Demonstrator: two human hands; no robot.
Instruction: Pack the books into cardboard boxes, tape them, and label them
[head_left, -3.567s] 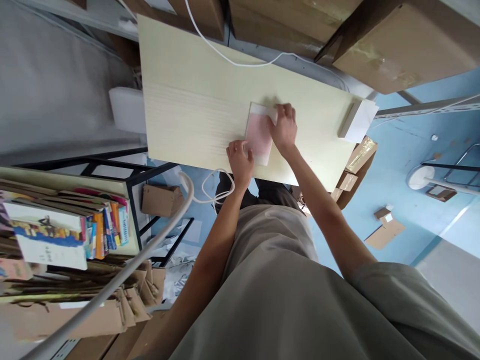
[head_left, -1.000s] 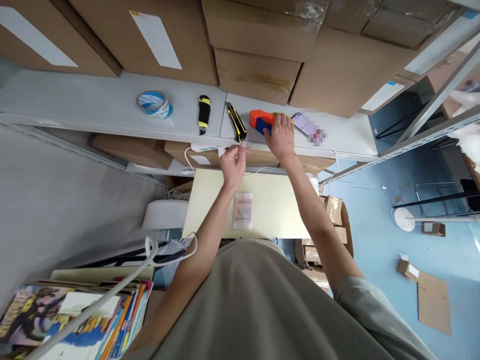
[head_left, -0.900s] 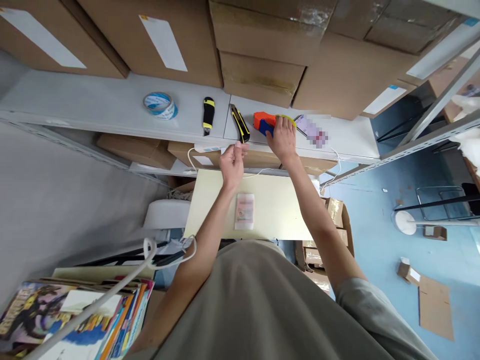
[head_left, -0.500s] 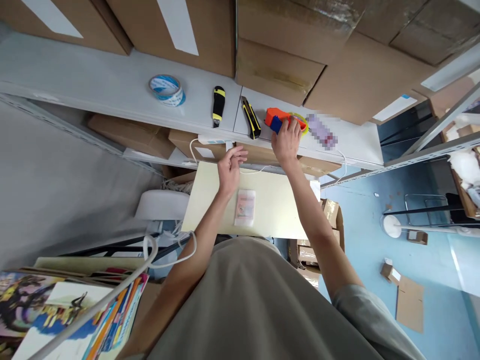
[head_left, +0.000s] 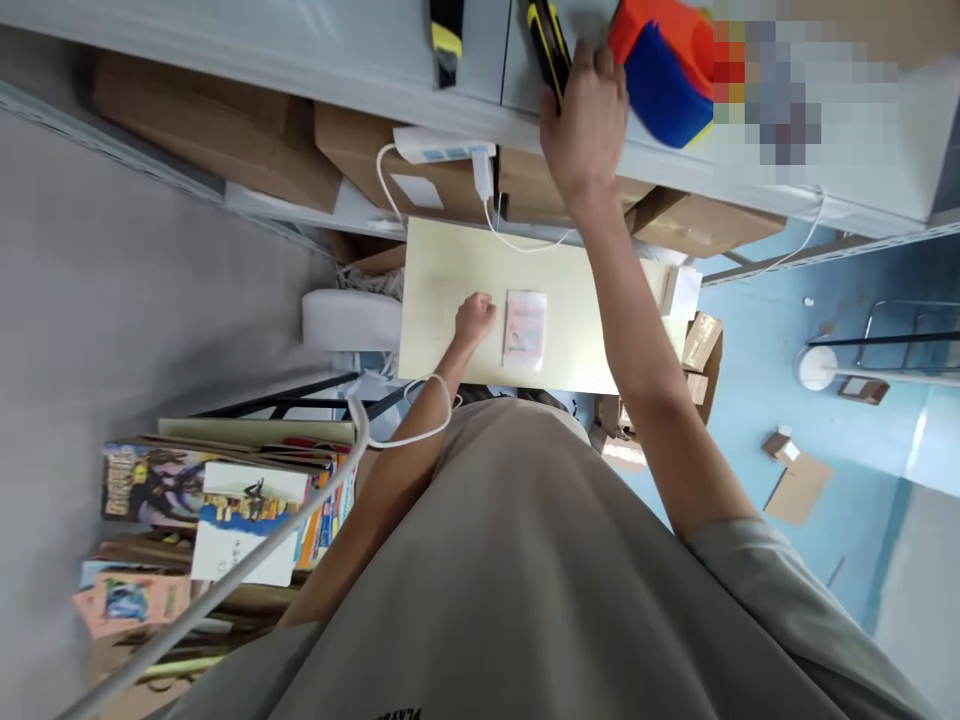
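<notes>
My right hand is at the shelf edge, its thumb and forefinger around the near end of a black and yellow utility knife. Just right of that hand lies an orange and blue tape dispenser, apart from the fingers. A second black and yellow cutter lies further left, cut off by the top of the view. My left hand is curled into a loose fist over the cream table, with nothing seen in it. Beside it, on the tabletop, is a flat pinkish packet.
A white power strip with a plugged-in cable hangs under the shelf edge. Cardboard boxes fill the level below. The cream table stands beneath. Books and a pale pole are at lower left.
My right hand has left the tape dispenser and moved left to the utility knife. My left hand has dropped from the shelf edge to above the table and closed. The view has tilted down.
</notes>
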